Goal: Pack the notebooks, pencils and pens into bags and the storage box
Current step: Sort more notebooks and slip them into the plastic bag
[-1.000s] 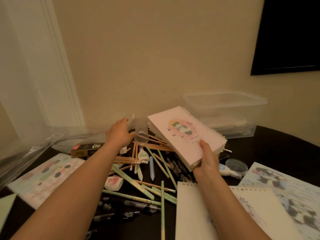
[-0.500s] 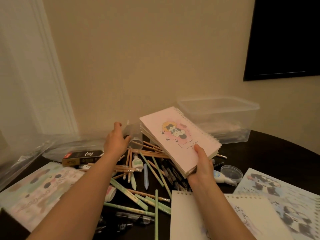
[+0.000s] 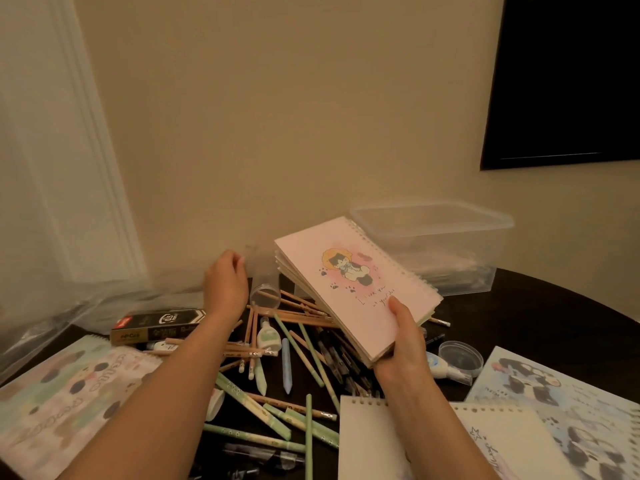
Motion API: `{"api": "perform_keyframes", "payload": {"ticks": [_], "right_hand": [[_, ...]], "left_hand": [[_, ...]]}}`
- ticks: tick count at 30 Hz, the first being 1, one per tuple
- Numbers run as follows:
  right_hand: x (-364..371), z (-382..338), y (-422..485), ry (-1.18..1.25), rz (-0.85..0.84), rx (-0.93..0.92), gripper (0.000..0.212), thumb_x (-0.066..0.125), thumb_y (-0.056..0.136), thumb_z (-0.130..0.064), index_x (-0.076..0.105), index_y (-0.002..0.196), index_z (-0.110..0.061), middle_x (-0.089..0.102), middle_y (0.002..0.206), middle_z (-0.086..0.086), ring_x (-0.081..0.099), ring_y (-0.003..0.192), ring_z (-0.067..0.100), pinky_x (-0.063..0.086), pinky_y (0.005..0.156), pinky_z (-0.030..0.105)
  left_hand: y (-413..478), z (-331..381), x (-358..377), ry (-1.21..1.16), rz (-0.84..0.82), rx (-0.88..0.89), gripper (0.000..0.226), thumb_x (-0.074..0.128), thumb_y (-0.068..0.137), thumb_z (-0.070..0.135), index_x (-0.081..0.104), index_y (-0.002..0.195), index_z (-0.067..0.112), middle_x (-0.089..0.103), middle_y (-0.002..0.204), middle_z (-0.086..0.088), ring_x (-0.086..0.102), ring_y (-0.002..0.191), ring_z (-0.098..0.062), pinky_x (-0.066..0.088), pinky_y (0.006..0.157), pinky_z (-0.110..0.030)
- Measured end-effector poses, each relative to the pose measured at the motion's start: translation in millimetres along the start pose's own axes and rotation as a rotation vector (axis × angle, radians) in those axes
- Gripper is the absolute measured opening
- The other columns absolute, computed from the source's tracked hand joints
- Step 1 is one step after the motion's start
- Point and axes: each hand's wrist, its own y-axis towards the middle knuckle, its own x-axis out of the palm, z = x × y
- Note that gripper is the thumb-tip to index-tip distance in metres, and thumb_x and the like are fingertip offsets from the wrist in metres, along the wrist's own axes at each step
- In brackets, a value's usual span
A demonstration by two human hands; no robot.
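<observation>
Dark round worktop [image 3: 540, 306] against a cream wall. Right hand [image 3: 401, 344]: grips the near corner of a stack of pink spiral-bound notebooks with a cat drawing on the cover [image 3: 356, 289], thumb on top, stack tilted and lifted above the clutter. Left hand [image 3: 225, 285]: fingers curled beside a clear plastic cylinder tube [image 3: 265, 285]; I cannot tell whether it holds it. Beneath both, a loose heap of wooden pencils [image 3: 298, 306] crossed with pale green pens [image 3: 311, 355]. Clear rectangular plastic storage box [image 3: 450, 251]: at the back, just behind the held notebooks. Black cardboard carton [image 3: 159, 323]: left of the heap. Pastel spotted notebook [image 3: 62, 393]: near left. White spiral pad [image 3: 367, 441] and blue panda-print notebook [image 3: 571, 410]: near right. Crumpled clear plastic bag [image 3: 52, 306]: far left edge.
</observation>
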Motion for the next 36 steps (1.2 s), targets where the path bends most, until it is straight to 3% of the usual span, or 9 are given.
{"api": "perform_keyframes", "payload": {"ticks": [8,13,16,19,21,25,30,33,36], "right_hand": [[1,-10,-5,0.063,-0.093,-0.033,0.043,0.059,0.091,-0.025,0.048,0.132,-0.023,0.070,0.108,0.006,0.068,0.096,0.024,0.059,0.069,0.042],[1,-16,-10,0.077,-0.080,-0.033,0.043,0.059,0.091,-0.027,0.046,0.132,-0.025,0.068,0.112,0.007,0.065,0.100,0.025,0.059,0.065,0.039],[0,-17,-10,0.080,-0.068,-0.035,0.043,0.058,0.092,-0.026,0.046,0.133,-0.024,0.067,0.116,0.008,0.064,0.104,0.026,0.059,0.065,0.041],[0,-16,-11,0.077,-0.064,-0.037,0.042,0.058,0.092,-0.026,0.046,0.132,-0.023,0.066,0.119,0.008,0.063,0.106,0.027,0.058,0.068,0.042],[1,-15,-12,0.077,-0.063,-0.042,0.042,0.058,0.092,-0.026,0.046,0.132,-0.023,0.066,0.117,0.008,0.064,0.103,0.026,0.058,0.067,0.041],[3,-15,-15,0.083,-0.103,-0.043,0.036,0.055,0.093,-0.026,0.046,0.128,-0.021,0.066,0.113,0.008,0.064,0.100,0.024,0.057,0.066,0.041],[5,-16,-19,0.071,-0.132,-0.040,0.027,0.051,0.095,-0.027,0.047,0.122,-0.023,0.067,0.107,0.004,0.064,0.094,0.020,0.057,0.065,0.039],[6,-15,-21,0.062,-0.124,-0.031,0.015,0.052,0.095,-0.027,0.052,0.109,-0.023,0.068,0.101,0.002,0.064,0.092,0.019,0.056,0.066,0.038],[7,-13,-24,0.047,-0.121,-0.003,0.003,0.053,0.095,-0.025,0.052,0.097,-0.024,0.067,0.101,0.003,0.064,0.092,0.020,0.056,0.073,0.039]], "left_hand": [[6,52,-24,-0.233,0.147,0.189,0.013,0.046,0.098,0.016,0.055,0.090,0.010,0.049,0.074,0.006,0.044,0.064,0.001,0.034,0.056,-0.010],[2,80,-39,-0.300,0.144,0.376,0.010,0.048,0.097,0.012,0.054,0.089,0.012,0.047,0.071,0.010,0.044,0.062,0.000,0.037,0.057,-0.007],[3,87,-45,-0.259,0.139,0.461,0.011,0.047,0.097,0.012,0.055,0.089,0.010,0.050,0.071,0.006,0.046,0.062,-0.005,0.037,0.058,-0.011],[5,86,-52,-0.163,0.127,0.564,0.015,0.048,0.097,0.013,0.057,0.090,0.004,0.059,0.076,-0.007,0.055,0.067,-0.019,0.042,0.060,-0.025],[4,86,-61,-0.080,0.110,0.661,0.016,0.048,0.097,0.013,0.058,0.091,0.002,0.061,0.077,-0.010,0.055,0.065,-0.020,0.040,0.056,-0.022],[-2,82,-84,0.074,0.049,0.821,0.030,0.039,0.095,0.022,0.061,0.091,0.001,0.065,0.080,-0.013,0.062,0.067,-0.025,0.053,0.056,-0.036],[-24,50,-103,0.194,-0.081,0.699,0.019,0.048,0.096,0.013,0.062,0.099,0.000,0.065,0.095,-0.013,0.062,0.082,-0.026,0.054,0.070,-0.040],[-41,32,-105,0.245,-0.218,0.580,0.019,0.046,0.097,0.015,0.060,0.104,0.005,0.058,0.122,-0.008,0.056,0.109,-0.022,0.044,0.091,-0.028],[-58,17,-104,0.281,-0.365,0.558,0.024,0.046,0.097,0.016,0.062,0.112,0.006,0.052,0.133,-0.002,0.050,0.118,-0.016,0.032,0.092,-0.015]]}}
